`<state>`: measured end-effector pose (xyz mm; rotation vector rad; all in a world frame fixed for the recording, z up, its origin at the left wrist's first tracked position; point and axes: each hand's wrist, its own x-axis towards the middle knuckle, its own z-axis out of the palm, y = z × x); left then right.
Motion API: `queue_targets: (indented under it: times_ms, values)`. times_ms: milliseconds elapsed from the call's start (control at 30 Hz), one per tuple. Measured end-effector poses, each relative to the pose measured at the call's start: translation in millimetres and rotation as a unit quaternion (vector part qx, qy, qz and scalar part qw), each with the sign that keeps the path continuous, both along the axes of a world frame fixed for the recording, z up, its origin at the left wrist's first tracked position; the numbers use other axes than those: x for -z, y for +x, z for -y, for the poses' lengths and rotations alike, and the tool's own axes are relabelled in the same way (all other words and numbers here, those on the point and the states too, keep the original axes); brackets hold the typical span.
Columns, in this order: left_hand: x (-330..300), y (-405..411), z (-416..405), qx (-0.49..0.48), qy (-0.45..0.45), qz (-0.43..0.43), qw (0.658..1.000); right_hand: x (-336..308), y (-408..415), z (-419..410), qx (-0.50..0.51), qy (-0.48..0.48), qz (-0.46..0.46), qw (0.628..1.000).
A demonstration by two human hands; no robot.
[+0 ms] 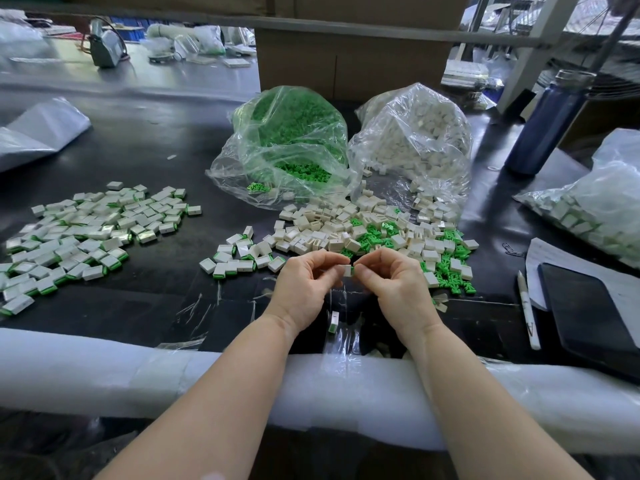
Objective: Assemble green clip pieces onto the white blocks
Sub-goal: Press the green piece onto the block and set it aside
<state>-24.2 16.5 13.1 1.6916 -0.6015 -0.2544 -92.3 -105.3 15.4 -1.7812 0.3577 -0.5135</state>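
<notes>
My left hand (306, 284) and my right hand (393, 282) meet above the black table, both pinching one small white block (346, 270) with a green clip (353, 270) at its right end. Just beyond my fingers lies a mixed heap of loose white blocks (332, 225) and green clips (446, 263). Finished blocks with green edges lie in a small group (239, 259) left of my hands and in a large spread (86, 233) at the far left. One finished piece (334, 322) stands below my hands.
An open clear bag of green clips (294, 140) and a bag of white blocks (415, 133) stand behind the heap. At right lie a blue bottle (547, 123), another bag of parts (595, 206), a pen (528, 310), a dark tablet (588, 313) on paper. White foam (138, 372) pads the near edge.
</notes>
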Motion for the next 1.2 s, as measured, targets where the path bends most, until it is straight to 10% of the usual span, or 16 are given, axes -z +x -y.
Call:
queue_targets:
  times_ms: [1200]
  values:
    - [4.2,2.5,0.3,0.011,0.017,-0.015,1.000,1.8,0.0,0.0,0.000,0.065,-0.017,0.998]
